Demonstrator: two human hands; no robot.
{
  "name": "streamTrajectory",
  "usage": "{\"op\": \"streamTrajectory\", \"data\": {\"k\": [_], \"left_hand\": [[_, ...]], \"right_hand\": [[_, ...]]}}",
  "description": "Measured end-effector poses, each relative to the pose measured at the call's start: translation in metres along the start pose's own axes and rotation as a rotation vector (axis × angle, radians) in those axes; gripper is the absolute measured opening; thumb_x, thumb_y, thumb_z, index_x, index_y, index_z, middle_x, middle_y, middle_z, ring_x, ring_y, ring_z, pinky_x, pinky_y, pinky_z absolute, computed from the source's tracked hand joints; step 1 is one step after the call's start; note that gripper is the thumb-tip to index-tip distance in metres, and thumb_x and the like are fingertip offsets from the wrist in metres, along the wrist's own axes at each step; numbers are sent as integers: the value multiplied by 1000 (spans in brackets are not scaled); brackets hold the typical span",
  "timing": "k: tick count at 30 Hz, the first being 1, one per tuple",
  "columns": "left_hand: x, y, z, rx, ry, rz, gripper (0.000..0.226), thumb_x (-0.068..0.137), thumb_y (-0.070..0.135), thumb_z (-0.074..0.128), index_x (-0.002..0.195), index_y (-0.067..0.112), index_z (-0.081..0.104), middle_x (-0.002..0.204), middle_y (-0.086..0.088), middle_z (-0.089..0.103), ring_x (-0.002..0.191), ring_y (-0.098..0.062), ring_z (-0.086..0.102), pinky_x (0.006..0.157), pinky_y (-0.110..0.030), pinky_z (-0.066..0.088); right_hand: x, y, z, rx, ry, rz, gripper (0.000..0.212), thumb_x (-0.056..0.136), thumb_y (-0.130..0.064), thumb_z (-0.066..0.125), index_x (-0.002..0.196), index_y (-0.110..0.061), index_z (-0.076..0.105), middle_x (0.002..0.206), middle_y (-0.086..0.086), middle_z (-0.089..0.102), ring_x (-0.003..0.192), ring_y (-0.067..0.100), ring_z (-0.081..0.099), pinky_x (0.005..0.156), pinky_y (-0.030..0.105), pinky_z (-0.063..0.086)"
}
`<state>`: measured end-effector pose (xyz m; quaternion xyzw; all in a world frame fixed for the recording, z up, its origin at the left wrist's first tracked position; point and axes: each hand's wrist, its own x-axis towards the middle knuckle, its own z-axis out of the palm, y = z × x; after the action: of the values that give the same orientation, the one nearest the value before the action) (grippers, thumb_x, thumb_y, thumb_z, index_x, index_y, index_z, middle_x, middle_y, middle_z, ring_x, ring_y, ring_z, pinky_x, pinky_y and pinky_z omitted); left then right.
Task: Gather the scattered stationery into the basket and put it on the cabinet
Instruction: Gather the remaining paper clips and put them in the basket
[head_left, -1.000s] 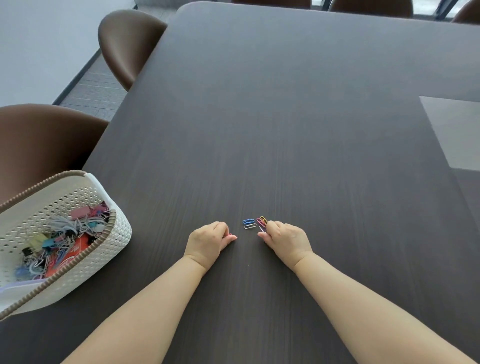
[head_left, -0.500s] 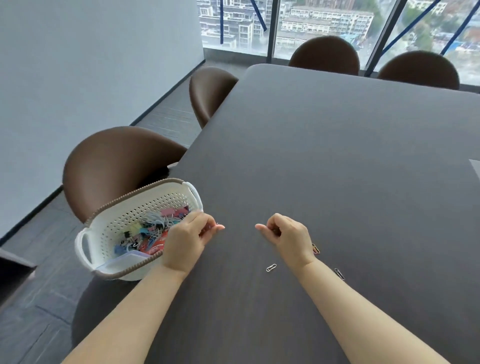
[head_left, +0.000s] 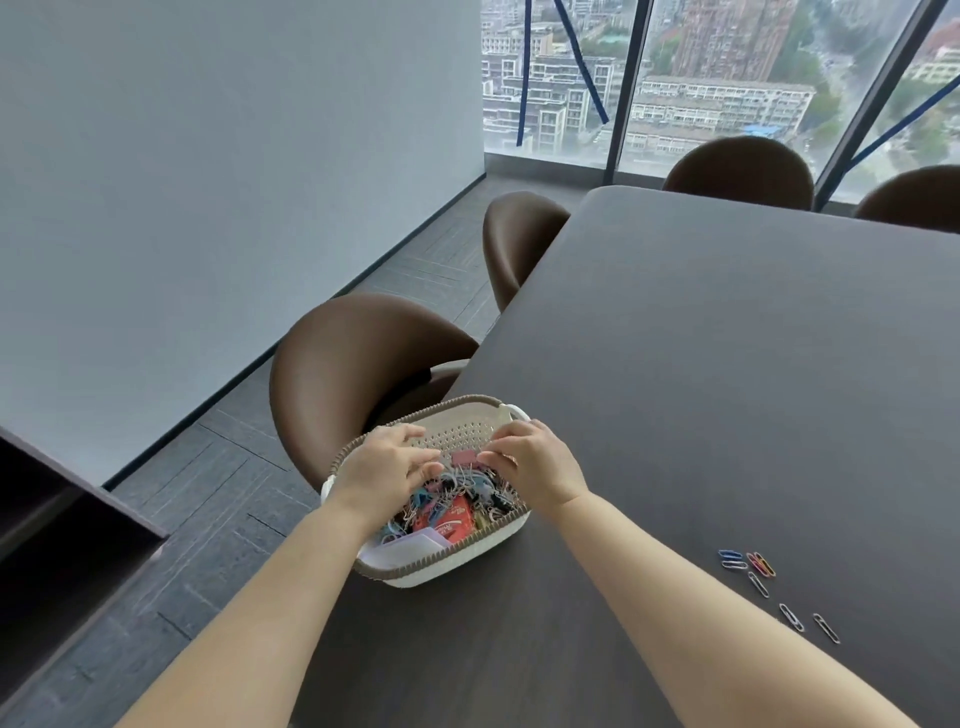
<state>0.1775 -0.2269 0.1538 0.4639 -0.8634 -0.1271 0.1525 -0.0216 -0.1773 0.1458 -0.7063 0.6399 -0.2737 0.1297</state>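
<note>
Counted one table (head_left: 727, 364) and one basket (head_left: 452, 571). The clips heaped inside the basket were too tangled to count. Loose paper clips (head_left: 791, 617) on the tabletop numbered seven: four coloured in a cluster and three plain ones strung out. There were four brown chairs (head_left: 363, 353). Two hands were in view, left hand (head_left: 382, 465) and right hand (head_left: 537, 462). There was one cabinet (head_left: 62, 545).

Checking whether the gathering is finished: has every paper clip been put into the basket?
No, several paper clips lie loose on the table, to the right of the basket.
</note>
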Motion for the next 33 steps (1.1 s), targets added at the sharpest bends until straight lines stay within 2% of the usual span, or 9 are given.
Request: {"op": "streamTrajectory", "data": {"k": [4, 9, 14, 17, 21, 25, 29, 31, 33], "left_hand": [[-2, 3, 0, -28, 88, 14, 16, 85, 26, 63, 97, 17, 71, 94, 4, 60, 81, -14, 58, 70, -30, 52], [2, 17, 6, -19, 113, 77, 16, 85, 24, 64, 98, 16, 69, 92, 3, 64, 73, -16, 61, 58, -26, 49], [14, 54, 16, -30, 193, 226, 14, 82, 17, 65, 95, 12, 69, 87, 1, 64, 72, -17, 62, 57, -28, 52], [24, 92, 32, -64, 208, 340, 24, 83, 26, 50, 92, 15, 69, 87, 1, 63, 73, -18, 61, 60, -29, 53], [35, 149, 74, -107, 203, 474, 26, 81, 25, 48, 92, 16, 69, 87, 0, 63, 77, -17, 57, 66, -29, 51], [36, 195, 137, -126, 21, 537, 33, 81, 35, 46, 97, 16, 68, 92, 0, 63, 80, -18, 58, 65, -33, 55], [23, 220, 185, 203, -498, 351, 61, 83, 58, 49, 128, 17, 44, 122, -2, 47, 106, -22, 52, 88, -33, 46], [17, 220, 198, 262, -644, 192, 58, 78, 63, 53, 113, 19, 41, 119, -1, 46, 106, -23, 55, 84, -33, 44], [15, 218, 205, 176, -680, 100, 48, 78, 60, 58, 94, 20, 36, 112, 1, 50, 101, -24, 57, 80, -32, 44]], "right_hand": [[-4, 3, 6, -114, 28, 79, 34, 90, -43, 51, 88, -14, 69, 87, 1, 68, 79, 23, 63, 66, 30, 48], [-12, 8, 2, -87, 184, 92, 40, 92, -40, 48, 69, -9, 59, 63, 1, 58, 55, 24, 48, 53, 28, 34], [-45, 36, -22, 7, 355, 185, 42, 87, -37, 30, 87, -12, 63, 84, 1, 65, 79, 23, 57, 62, 27, 43], [-81, 74, -42, -32, 365, 290, 35, 88, -33, 37, 98, -10, 62, 93, 5, 64, 89, 28, 57, 65, 32, 46], [-138, 126, -68, -95, 363, 466, 25, 88, -13, 56, 112, -9, 60, 111, 7, 62, 102, 31, 51, 86, 38, 45], [-203, 171, -84, -161, 274, 724, 45, 90, -23, 55, 133, -14, 46, 134, 4, 49, 121, 27, 40, 101, 39, 38], [-262, 199, -89, -196, 18, 980, 56, 92, -35, 50, 142, -17, 31, 141, 0, 36, 126, 20, 34, 99, 32, 37], [-277, 206, -89, -148, -40, 1028, 55, 90, -37, 53, 138, -16, 37, 131, 0, 42, 120, 19, 41, 95, 30, 39], [-281, 211, -86, -101, -39, 1039, 53, 87, -38, 58, 134, -16, 44, 122, 0, 46, 115, 19, 46, 94, 30, 41]]}}
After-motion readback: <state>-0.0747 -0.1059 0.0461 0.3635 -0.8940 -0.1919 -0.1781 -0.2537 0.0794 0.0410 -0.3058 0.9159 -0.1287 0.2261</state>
